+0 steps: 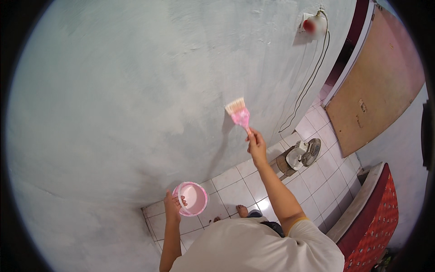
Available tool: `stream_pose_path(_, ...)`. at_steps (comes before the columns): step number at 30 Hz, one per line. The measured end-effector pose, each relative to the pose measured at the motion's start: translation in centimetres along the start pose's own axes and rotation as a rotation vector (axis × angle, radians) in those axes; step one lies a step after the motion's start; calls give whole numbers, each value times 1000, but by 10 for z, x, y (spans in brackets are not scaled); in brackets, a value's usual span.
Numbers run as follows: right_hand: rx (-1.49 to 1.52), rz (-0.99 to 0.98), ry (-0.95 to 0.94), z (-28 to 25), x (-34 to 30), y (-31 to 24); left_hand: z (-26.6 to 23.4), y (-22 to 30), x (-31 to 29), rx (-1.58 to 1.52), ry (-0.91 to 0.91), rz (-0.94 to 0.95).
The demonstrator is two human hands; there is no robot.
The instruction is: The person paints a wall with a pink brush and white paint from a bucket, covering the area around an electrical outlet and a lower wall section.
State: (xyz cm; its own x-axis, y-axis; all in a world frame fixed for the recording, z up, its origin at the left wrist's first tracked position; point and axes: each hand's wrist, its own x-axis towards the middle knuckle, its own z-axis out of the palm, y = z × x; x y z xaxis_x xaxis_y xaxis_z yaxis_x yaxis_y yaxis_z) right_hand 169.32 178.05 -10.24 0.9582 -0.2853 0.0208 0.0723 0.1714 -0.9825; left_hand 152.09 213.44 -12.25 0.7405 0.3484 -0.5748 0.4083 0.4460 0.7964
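1. Clock directions run from the middle of the view. A paintbrush (241, 117) sits just off centre toward 1 o'clock, in front of a streaky, pale blue-grey wall (136, 81). Its cream bristles point toward 11 o'clock; whether their tips touch the wall, I cannot tell.

2. The right hand (257, 146), just past 3 o'clock, pinches the end of the pink-smeared handle between thumb and curled fingers. A hold nearer the bristles would probably give firmer control; this far-back hold favours reach and a light stroke.

3. At 7 o'clock, the left hand (173, 205) holds the left side of a pink bucket (206, 199), its fingertips slightly parted inside the rim. Whether the handle band is also gripped is unclear. Keeping the bucket level and below the brush should help catch drips over the tiled floor (235, 192).

4. The wall looks patchy, so long, overlapping strokes with even pressure seem best, with excess paint wiped on the rim first.

5. Toward 2 o'clock, a loose cable (316, 72) hangs down the wall from a socket (306, 23); wet bristles are best kept clear of both. A small fan (310, 153) stands between 3 and 4 o'clock.
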Motion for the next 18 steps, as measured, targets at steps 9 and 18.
stream_pose_path(9, -256, 195, 123, -29, -14, 79, 0, 0, 1, 9, -20, 12)
stream_pose_path(18, -375, -188, 55, 30, 29, -109, -10, -14, 3, 51, -117, 45)
